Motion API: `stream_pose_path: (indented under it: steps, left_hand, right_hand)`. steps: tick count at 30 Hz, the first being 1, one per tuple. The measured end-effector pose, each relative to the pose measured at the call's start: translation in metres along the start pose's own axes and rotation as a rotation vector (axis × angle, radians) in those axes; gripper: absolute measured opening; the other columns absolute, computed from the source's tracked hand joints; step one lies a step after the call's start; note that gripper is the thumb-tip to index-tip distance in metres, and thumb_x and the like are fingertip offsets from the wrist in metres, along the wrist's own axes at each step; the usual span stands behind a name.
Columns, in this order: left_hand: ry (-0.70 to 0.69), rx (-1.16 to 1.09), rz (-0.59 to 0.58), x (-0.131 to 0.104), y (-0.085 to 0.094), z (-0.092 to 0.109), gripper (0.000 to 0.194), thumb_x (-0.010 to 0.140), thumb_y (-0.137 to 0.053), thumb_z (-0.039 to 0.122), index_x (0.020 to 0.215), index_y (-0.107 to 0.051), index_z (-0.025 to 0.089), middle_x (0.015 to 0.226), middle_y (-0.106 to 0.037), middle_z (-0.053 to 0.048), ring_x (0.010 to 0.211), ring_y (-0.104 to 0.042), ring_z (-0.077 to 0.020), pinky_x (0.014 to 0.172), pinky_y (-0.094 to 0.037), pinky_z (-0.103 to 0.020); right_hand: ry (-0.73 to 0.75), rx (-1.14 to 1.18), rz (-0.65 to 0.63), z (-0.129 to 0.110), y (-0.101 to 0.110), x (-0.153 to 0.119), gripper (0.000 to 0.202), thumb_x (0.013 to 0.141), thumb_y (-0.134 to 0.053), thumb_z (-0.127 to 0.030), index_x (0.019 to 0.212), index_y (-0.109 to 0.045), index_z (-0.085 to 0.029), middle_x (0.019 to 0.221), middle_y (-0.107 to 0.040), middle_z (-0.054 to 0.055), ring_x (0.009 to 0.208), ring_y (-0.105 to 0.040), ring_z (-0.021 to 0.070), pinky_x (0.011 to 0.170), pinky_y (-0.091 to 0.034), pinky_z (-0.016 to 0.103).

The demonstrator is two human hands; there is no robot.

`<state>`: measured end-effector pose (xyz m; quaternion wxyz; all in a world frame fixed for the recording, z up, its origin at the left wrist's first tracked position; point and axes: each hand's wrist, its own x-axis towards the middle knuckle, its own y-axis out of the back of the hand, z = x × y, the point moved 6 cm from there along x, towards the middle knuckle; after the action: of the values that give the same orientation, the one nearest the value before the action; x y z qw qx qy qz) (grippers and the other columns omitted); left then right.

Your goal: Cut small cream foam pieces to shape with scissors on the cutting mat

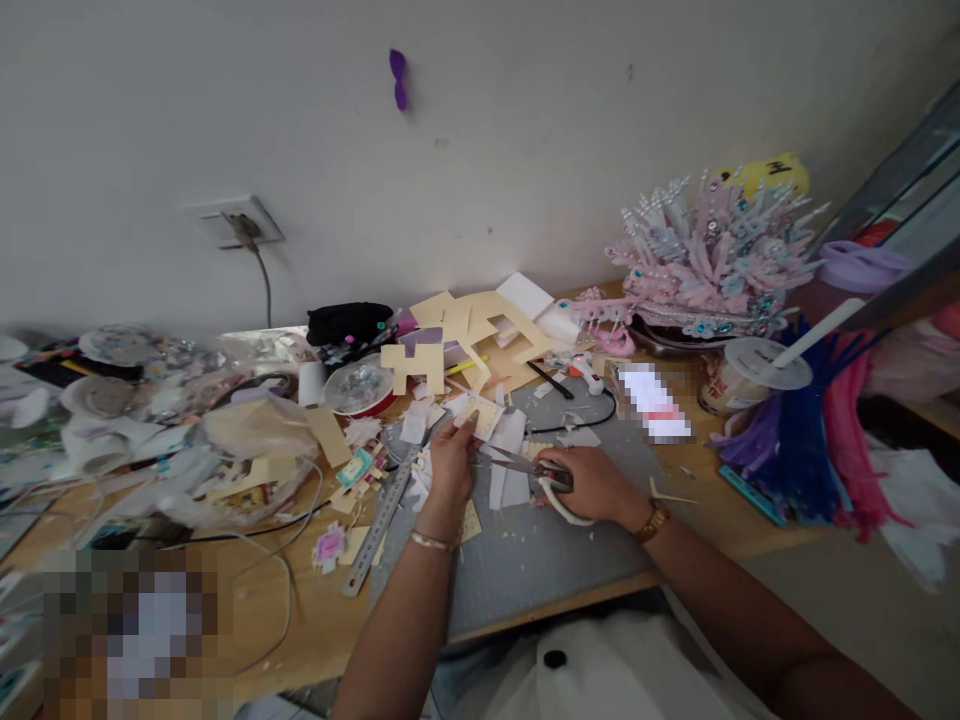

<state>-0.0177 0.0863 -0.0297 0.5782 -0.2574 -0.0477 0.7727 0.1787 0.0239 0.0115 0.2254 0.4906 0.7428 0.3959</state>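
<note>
Right grip (pixel 585 480) is wrapped around the handles of the scissors (pixel 525 465), and the left grip (pixel 448 458) pinches a small cream card (pixel 486 412). Slim metal blades meet pale looped handles. The scissors are over a scuffed grey mat (pixel 525 580), strewn with paper scraps, on a wooden desk (pixel 322 610) against a plain wall (pixel 480 130). Their tips point toward the left grip, the long axis running nearly crosswise.
</note>
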Motion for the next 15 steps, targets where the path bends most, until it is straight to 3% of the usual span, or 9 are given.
stream_pose_path:
  steps: [7, 15]
  left_hand:
    - [0.007, 0.008, 0.012, -0.0012, -0.0004, 0.0008, 0.022, 0.059, -0.080, 0.030, 0.071, -0.067, 0.018, 0.076, -0.070, -0.003, 0.065, -0.061, -0.0140, 0.061, -0.047, -0.025]
    - [0.013, -0.011, 0.011, 0.0003, 0.0005, -0.0003, 0.028, 0.053, -0.083, 0.031, 0.071, -0.067, 0.016, 0.072, -0.069, -0.002, 0.061, -0.059, -0.0112, 0.059, -0.046, -0.023]
  right_hand:
    - [-0.021, 0.007, -0.005, 0.0009, 0.0004, -0.0002, 0.044, 0.070, -0.080, -0.047, 0.104, -0.069, -0.022, 0.091, -0.076, 0.005, 0.079, -0.068, 0.0229, 0.069, -0.042, 0.029]
    - [-0.060, 0.004, -0.012, -0.0003, 0.0023, 0.0006, 0.040, 0.070, -0.079, -0.042, 0.103, -0.070, -0.021, 0.087, -0.076, 0.005, 0.077, -0.067, 0.0220, 0.067, -0.040, 0.028]
